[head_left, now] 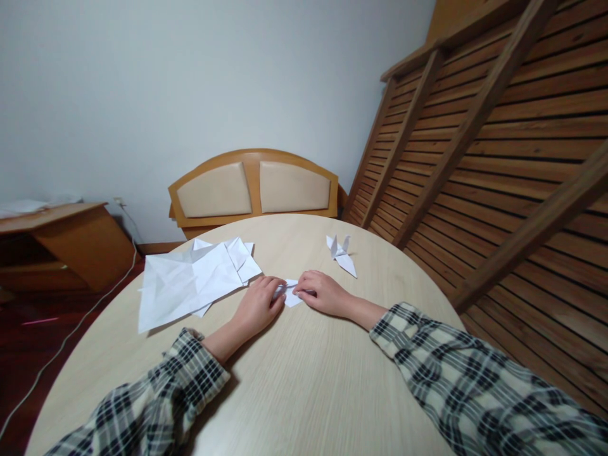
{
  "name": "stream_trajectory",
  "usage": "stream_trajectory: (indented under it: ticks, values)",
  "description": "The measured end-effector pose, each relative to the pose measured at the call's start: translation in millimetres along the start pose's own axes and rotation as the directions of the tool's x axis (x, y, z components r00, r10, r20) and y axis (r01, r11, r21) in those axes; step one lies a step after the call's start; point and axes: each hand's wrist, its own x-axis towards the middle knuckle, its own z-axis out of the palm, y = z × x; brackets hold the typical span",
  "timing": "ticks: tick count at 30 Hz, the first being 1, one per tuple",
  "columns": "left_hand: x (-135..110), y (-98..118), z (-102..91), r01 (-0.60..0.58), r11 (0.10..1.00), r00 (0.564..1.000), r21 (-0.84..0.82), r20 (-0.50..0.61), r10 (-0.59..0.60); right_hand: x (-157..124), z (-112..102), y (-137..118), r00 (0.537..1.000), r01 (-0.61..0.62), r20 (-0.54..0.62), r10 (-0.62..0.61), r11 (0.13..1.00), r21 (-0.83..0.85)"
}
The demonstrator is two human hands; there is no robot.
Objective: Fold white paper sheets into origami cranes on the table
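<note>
A small folded piece of white paper lies on the round table between my hands. My left hand grips its left side, fingers curled and thumb close to the tabletop. On the other side my right hand pinches the paper's right edge between thumb and fingers. Parts of the paper are hidden under the fingers of both hands. Just left of my left hand are several creased white sheets, loosely overlapping. A finished white paper crane rests beyond my right hand.
The round pale wooden table fills the middle. Behind it stands a headboard with two cream panels. A slatted wooden frame leans along the right. To the left are a low wooden desk and a white cable.
</note>
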Motion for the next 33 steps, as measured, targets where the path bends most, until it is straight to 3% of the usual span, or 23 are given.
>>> stream_trajectory:
  ticks: [4, 7, 13, 21, 24, 27, 30, 31, 33]
  values:
    - [-0.1, 1.4, -1.4, 0.018, 1.000, 1.000, -0.008, 0.010, -0.018, -0.2, 2.7, 2.0, 0.984, -0.154, -0.095, 0.149, 0.987, -0.054]
    - [0.5, 3.2, -2.5, 0.026, 1.000, 0.999, -0.016, 0.022, -0.026, -1.8, 3.0, 2.2, 0.967, -0.251, -0.072, 0.243, 0.957, -0.142]
    - [1.4, 4.6, -3.3, 0.039, 0.999, 0.999, 0.009, 0.015, -0.039, -2.1, 2.2, -2.8, 0.958, -0.278, 0.016, 0.288, 0.936, -0.215]
    - [0.6, 0.6, -1.6, 0.019, 0.999, 1.000, -0.041, 0.017, -0.018, 7.4, 7.9, -5.7, 0.916, -0.400, -0.078, 0.393, 0.906, -0.135]
    - [3.1, 2.4, -4.5, -0.022, 0.995, 0.999, -0.098, -0.030, 0.020, 9.2, 9.7, -5.2, 0.911, -0.411, -0.067, 0.406, 0.908, -0.078]
    - [-0.2, 21.5, -17.6, -0.095, 0.973, 0.977, -0.209, -0.209, 0.050, 9.2, 10.1, -5.7, 0.911, -0.408, -0.052, 0.408, 0.913, 0.015]
    - [-27.2, 59.5, -38.2, -0.161, 0.931, 0.892, -0.327, -0.453, -0.005, 8.3, 10.0, -4.9, 0.903, -0.407, -0.097, 0.418, 0.906, 0.116]
    - [-42.9, 73.1, -44.9, -0.167, 0.912, 0.882, -0.374, -0.470, -0.031, 8.1, 10.2, -4.1, 0.898, -0.413, -0.104, 0.428, 0.900, 0.143]
    - [-80.4, 95.7, -56.0, -0.215, 0.901, 0.915, -0.377, -0.400, 0.051, 8.0, 11.0, -1.9, 0.889, -0.419, -0.115, 0.444, 0.889, 0.186]
